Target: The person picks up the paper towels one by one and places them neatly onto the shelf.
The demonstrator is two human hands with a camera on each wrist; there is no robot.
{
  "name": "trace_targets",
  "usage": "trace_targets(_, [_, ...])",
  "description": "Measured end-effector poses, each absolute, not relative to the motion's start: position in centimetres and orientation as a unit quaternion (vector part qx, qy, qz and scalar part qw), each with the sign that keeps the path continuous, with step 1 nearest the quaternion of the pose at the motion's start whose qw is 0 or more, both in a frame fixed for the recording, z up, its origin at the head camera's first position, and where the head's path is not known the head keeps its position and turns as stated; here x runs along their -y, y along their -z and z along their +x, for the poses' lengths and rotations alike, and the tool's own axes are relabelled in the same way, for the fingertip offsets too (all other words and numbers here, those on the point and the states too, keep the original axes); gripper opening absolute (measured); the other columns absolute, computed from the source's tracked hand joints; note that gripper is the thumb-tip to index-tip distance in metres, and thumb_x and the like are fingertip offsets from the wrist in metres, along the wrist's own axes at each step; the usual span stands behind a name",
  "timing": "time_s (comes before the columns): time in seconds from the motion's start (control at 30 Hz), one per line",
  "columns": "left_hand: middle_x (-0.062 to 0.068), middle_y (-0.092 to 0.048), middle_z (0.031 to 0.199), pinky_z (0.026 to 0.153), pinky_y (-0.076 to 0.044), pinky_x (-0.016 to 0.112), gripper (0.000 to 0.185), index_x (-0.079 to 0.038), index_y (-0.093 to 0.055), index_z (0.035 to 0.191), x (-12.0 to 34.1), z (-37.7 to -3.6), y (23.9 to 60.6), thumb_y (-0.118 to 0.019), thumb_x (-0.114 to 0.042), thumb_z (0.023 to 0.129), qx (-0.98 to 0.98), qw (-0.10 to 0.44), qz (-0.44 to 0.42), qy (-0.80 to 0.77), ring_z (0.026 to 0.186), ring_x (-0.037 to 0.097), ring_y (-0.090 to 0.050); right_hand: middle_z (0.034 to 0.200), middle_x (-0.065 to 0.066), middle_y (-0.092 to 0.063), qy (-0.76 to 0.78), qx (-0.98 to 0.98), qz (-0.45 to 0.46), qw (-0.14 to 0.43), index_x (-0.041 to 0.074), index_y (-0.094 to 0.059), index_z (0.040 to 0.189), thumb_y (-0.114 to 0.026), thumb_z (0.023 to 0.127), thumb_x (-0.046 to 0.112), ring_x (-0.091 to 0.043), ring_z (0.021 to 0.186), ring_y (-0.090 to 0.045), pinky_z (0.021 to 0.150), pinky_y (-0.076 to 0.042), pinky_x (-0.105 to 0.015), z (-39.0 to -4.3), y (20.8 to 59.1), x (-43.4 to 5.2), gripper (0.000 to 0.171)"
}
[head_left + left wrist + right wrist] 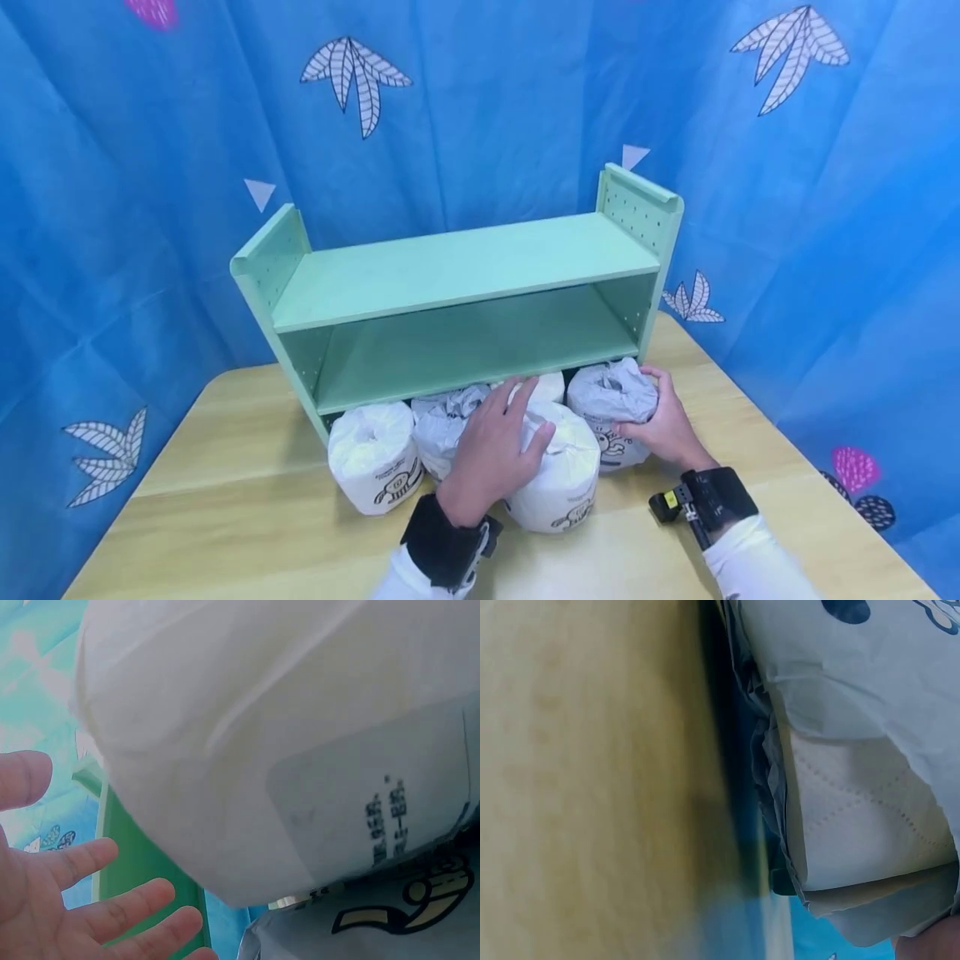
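Several wrapped toilet paper rolls stand on the wooden table (pixel 225 500) before a mint green shelf (pixel 465 275). My left hand (pixel 498 433) lies on top of the front middle roll (pixel 562 492), fingers fairly straight and spread. In the left wrist view that roll (pixel 262 735) fills the frame, with my fingers (pixel 112 915) stretched out beside it. My right hand (pixel 663 425) grips the right roll (pixel 611 396), thumb in front and fingers round its far side. The right wrist view shows this roll (pixel 855 810) close up above the table (pixel 592 787).
Other rolls stand at the left (pixel 375 458), behind my left hand (pixel 442 425) and partly under the shelf (pixel 547 386). Both shelf boards are bare. A blue leaf-print cloth (pixel 112 208) hangs behind and at both sides. Bare tabletop lies left, right and in front.
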State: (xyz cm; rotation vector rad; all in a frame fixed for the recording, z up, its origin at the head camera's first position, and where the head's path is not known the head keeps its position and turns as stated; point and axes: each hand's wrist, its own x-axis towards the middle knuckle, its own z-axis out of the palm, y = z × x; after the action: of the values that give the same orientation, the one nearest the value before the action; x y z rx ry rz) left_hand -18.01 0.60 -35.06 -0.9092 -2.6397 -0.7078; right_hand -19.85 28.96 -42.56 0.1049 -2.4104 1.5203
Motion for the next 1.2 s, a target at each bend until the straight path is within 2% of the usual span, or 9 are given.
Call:
trace_targets(0.1, [0.021,-0.039,0.148,0.107,-0.033,0.055,0.061,-0.010,-0.037,0.148,-0.4,-18.2,34.9,-0.048,-0.042,0.097,0.903,0.145,-0.316,0.251,0.136,0.036,-0.036,0.134,-0.032,-0.038,-0.533,0.830,0.045,0.160,-0.002,-0.020,0.142,-0.083,0.066,0.000,-0.047,0.121,-0.041,0.105,-0.027,-0.064,-19.7,42.2,-29.2,0.099])
trace_targets(0.3, [0.020,-0.035,0.151,0.109,-0.030,0.055,0.063,-0.011,-0.036,0.149,0.0,-18.0,35.1,-0.047,-0.044,0.098,0.909,0.116,-0.303,0.261,0.139,0.035,-0.032,0.134,-0.030,-0.039,-0.550,0.819,0.048,0.157,-0.003,-0.021,0.141,-0.083,0.065,-0.004,-0.042,0.119,-0.042,0.105,-0.028,-0.060,-18.9,41.8,-29.2,0.099])
trace_targets(0.47, [0.020,-0.033,0.152,0.109,-0.029,0.055,0.063,-0.011,-0.034,0.150,0.2,-18.1,35.1,-0.046,-0.045,0.098,0.910,0.118,-0.301,0.260,0.139,0.035,-0.031,0.134,-0.028,-0.040,-0.558,0.812,0.045,0.167,-0.002,-0.022,0.142,-0.082,0.065,-0.006,-0.039,0.119,-0.042,0.104,-0.029,-0.058,-18.7,41.3,-29.3,0.098])
trace_targets(0.9, [0.022,-0.034,0.151,0.108,-0.029,0.058,0.064,-0.010,-0.035,0.150,0.9,-17.8,35.3,-0.046,-0.046,0.098,0.907,0.127,-0.300,0.268,0.138,0.037,-0.032,0.133,-0.030,-0.040,-0.544,0.817,0.059,0.181,-0.005,-0.022,0.140,-0.083,0.062,-0.007,-0.042,0.119,-0.042,0.103,-0.029,-0.064,-18.4,40.3,-29.6,0.099])
trace_targets(1.07, [0.022,-0.033,0.151,0.108,-0.030,0.058,0.064,-0.010,-0.035,0.150,1.2,-17.8,35.3,-0.049,-0.044,0.097,0.909,0.125,-0.296,0.266,0.138,0.037,-0.033,0.133,-0.029,-0.041,-0.532,0.822,0.065,0.193,-0.006,-0.023,0.140,-0.083,0.061,-0.007,-0.038,0.117,-0.043,0.102,-0.031,-0.060,-18.5,39.8,-29.6,0.098])
trace_targets(1.2, [0.022,-0.032,0.152,0.108,-0.030,0.058,0.064,-0.011,-0.035,0.150,1.5,-17.6,35.2,-0.050,-0.044,0.097,0.912,0.116,-0.294,0.262,0.138,0.036,-0.032,0.132,-0.025,-0.043,-0.522,0.826,0.065,0.204,-0.004,-0.024,0.139,-0.084,0.060,-0.007,-0.026,0.114,-0.044,0.101,-0.034,-0.049,-18.5,39.4,-29.6,0.099])
